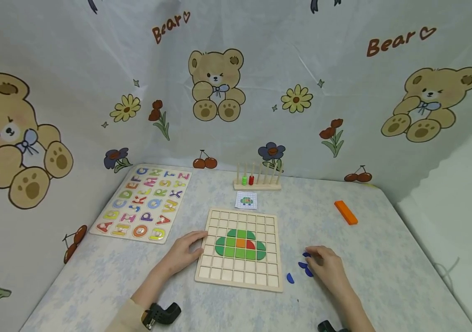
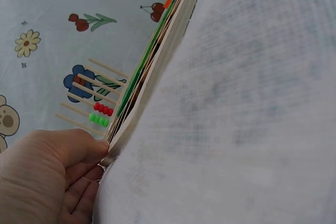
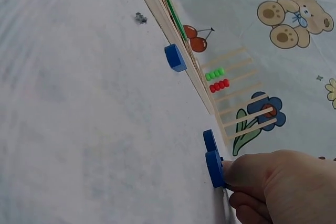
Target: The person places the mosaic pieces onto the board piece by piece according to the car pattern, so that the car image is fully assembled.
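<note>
A wooden grid board (image 1: 238, 276) lies in the middle of the table with green, orange and red tiles forming a pattern. My left hand (image 1: 184, 251) rests against its left edge, fingertips and thumb touching the rim; the left wrist view shows the thumb right at that edge. To the board's right, my right hand (image 1: 329, 269) is low over several small blue rounded tiles. Its thumb and forefinger pinch one blue tile (image 1: 306, 254), mostly hidden behind the thumb in the right wrist view. Other blue tiles (image 1: 309, 272) lie close by, and one blue tile (image 1: 290, 278) is nearer the board.
Behind the board lies a pattern card (image 1: 246, 200), then a peg rack (image 1: 257, 186) with green and red beads. An alphabet board (image 1: 142, 203) occupies the back left. An orange block (image 1: 345, 212) lies at the right. A bear-printed cloth (image 1: 256, 133) hangs behind the table.
</note>
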The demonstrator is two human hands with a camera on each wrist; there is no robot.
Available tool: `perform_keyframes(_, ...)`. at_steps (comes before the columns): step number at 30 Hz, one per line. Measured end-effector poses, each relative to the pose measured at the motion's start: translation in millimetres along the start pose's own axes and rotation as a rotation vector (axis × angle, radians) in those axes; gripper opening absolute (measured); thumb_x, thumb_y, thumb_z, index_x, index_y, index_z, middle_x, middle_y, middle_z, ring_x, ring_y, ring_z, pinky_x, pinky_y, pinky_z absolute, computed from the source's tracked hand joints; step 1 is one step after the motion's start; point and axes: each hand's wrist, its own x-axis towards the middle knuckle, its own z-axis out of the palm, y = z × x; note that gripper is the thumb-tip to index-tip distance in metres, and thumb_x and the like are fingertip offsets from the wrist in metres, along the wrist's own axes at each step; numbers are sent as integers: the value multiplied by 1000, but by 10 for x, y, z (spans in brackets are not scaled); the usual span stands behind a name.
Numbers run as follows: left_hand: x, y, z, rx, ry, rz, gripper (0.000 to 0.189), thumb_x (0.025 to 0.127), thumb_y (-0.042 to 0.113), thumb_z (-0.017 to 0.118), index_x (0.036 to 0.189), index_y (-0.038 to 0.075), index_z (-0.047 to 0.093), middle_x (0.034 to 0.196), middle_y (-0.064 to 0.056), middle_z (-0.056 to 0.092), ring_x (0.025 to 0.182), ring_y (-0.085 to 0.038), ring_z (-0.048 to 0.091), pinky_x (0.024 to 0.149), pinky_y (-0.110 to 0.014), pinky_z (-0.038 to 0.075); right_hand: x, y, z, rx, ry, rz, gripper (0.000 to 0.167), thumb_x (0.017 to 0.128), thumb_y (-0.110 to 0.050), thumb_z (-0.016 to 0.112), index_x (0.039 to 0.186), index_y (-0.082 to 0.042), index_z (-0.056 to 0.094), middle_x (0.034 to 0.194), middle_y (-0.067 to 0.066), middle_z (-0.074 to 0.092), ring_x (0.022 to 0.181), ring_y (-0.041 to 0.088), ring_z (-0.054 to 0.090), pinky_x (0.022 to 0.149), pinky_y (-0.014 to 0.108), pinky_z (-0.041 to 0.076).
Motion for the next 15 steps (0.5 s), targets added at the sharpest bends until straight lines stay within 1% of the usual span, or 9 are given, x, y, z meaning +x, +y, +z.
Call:
perform_keyframes(4,-2,23,-11,3,0,-1,47,88,8,66,133,4,53,135,-9,51,128,-27,42,105,-43,35,-4,4,32,-15,41,-34,22,78,-2,74,99,-3,70,93,7,67,88,26,61,75,45,53)
perform_keyframes(6,0,30,-15,3,-2,-1,47,88,8,66,133,4,53,135,-9,51,128,-27,42,105,-43,35,-5,3,36,-17,46,-36,21,77,-2,74,98,-4,70,93,7,67,87,25,61,75,44,53)
perform_keyframes(13,3,24,-16,11,-2,5,47,88,9,65,133,3,53,135,-9,51,128,-27,42,106,-43,33,27,-66,-23,16,17,19,21,81,-4,71,102,-5,70,97,7,66,90,25,60,77,45,52)
perform_keyframes(15,1,20,-14,7,-2,5,47,88,9,65,133,3,53,135,-10,51,129,-27,42,106,-43,33,46,-105,-51,25,15,20,21,82,-5,71,103,-6,70,98,6,66,90,25,60,77,46,51)
